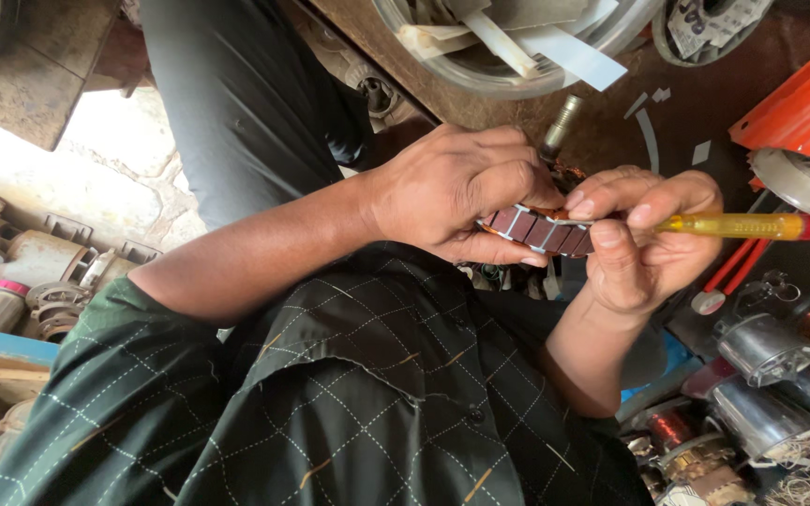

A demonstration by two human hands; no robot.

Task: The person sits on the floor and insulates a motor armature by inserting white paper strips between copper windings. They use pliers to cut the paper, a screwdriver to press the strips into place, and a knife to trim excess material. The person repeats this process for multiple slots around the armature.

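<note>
My left hand (452, 192) is clamped around the motor armature (541, 230), held above my lap. My right hand (644, 239) grips the yellow-handled screwdriver (738, 226), its tip hidden at the slots. I judge slot-working is underway; the next stroke needs steadiness.

Dark green checked shirt (367, 394), short sleeves, buttoned

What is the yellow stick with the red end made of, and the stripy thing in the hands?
The yellow handle looks like see-through plastic, glossy, with a red cap. The stripy part seems to be metal: dull brown bars with pale strips between, probably copper.
</note>
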